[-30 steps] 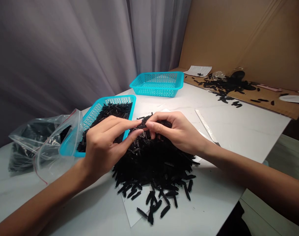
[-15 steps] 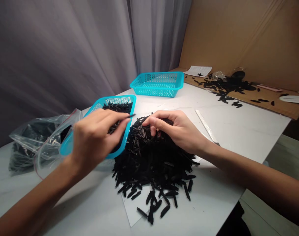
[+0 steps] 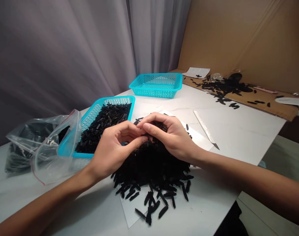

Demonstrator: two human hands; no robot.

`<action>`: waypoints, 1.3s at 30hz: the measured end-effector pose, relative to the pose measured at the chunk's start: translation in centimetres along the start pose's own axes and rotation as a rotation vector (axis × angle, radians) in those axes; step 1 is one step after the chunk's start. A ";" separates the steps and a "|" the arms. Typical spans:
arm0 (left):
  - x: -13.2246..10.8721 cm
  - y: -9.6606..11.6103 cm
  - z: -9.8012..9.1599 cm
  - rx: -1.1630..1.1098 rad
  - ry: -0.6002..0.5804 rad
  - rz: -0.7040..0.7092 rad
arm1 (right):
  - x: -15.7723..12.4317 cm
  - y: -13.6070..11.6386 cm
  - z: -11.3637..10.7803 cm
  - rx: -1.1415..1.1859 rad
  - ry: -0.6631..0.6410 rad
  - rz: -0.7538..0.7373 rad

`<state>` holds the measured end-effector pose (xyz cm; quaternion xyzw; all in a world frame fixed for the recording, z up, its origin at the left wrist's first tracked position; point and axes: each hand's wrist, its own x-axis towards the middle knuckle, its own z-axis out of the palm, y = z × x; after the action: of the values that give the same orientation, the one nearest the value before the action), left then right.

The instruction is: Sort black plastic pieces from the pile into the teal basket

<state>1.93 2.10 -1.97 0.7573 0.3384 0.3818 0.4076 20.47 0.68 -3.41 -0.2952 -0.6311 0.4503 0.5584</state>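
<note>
- The left hand (image 3: 112, 152) and the right hand (image 3: 170, 136) curl in toward each other over the top of the heap, and the grip is together, with the fingertips (image 3: 145, 120) of both hands meeting.
- From here I can't tell whether the grip is clamped on anything, because the fingers hide whatever may lie between them.
- The small black pieces (image 3: 149, 164) form a large heap directly under the grip, and its top reaches up to the hands.
- Plenty is left in the heap, which remains much the biggest pile here. Some loose pieces lie scattered around its near edge.
- So far, a good layer of pieces lies in the near blue basket (image 3: 107, 109), just left of the heap.
- The plastic zip bag (image 3: 49, 149), left of the heap beyond that basket, has more black pieces inside and leans against the basket's side.
- The white sheet (image 3: 132, 208) lies under the heap and shows past its near edge.
- The far blue basket (image 3: 155, 86) stands beyond the heap on the table (image 3: 228, 137).
- A long metal blade (image 3: 204, 127) lies right of the heap, its point toward the near table edge.
- Farther off, past the heap, more black pieces (image 3: 225, 87) are spread over a cardboard sheet (image 3: 269, 106), with a paper note (image 3: 196, 72) at its back corner.
</note>
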 end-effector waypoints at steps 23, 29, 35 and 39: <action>0.1 -0.3 -1.3 0.527 0.268 0.382 | 0.5 -0.4 -1.4 -0.191 -0.020 0.053; 1.0 -0.6 -3.6 0.860 0.275 0.479 | 0.6 -0.4 -1.5 -0.190 0.016 0.108; 2.2 -1.0 -5.9 1.097 0.236 0.352 | 0.8 0.1 -1.3 0.045 0.018 0.401; 0.8 -0.3 -2.8 0.837 0.029 0.571 | 0.5 0.4 -0.5 0.255 -0.051 0.508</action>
<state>-0.13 3.92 -0.97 0.9127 0.2475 0.3202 -0.0563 20.85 1.38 -3.54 -0.3598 -0.4891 0.6587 0.4444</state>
